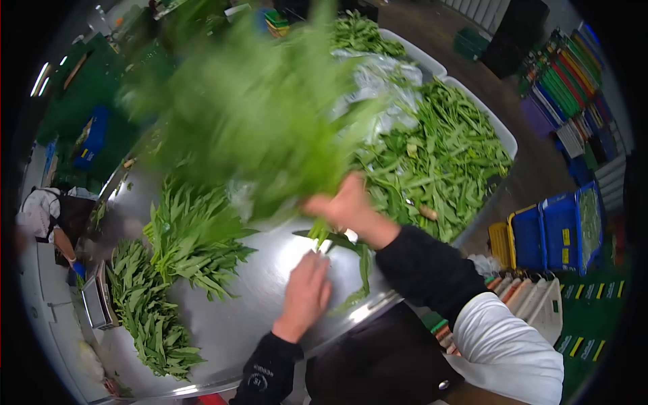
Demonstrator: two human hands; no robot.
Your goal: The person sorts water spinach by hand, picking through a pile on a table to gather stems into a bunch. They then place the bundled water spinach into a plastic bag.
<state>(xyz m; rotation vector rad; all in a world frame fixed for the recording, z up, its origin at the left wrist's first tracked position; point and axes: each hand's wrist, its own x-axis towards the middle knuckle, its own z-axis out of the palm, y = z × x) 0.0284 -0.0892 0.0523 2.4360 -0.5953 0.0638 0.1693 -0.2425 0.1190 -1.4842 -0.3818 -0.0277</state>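
My right hand (347, 206) is wrapped round the stems of a large bunch of leafy greens (256, 115). The leaves fan up and to the left, smeared by motion. Just below, my left hand (307, 293) has its fingers closed at the lower stem ends, though the fingertips are partly hidden. A loose leafy stem (363, 270) hangs beside them over the metal table (250, 324). On the table's left lie bunches of long-leaved greens (152, 317), with another bunch (196, 236) farther up.
To the right, a pale bin (503, 128) holds heaped greens, a clear plastic sheet (385, 84) and a wooden-handled tool (426, 212). A scale-like device (98, 300) stands at the left edge. Another person (50, 216) is beyond it. Blue crates (567, 229) stand far right.
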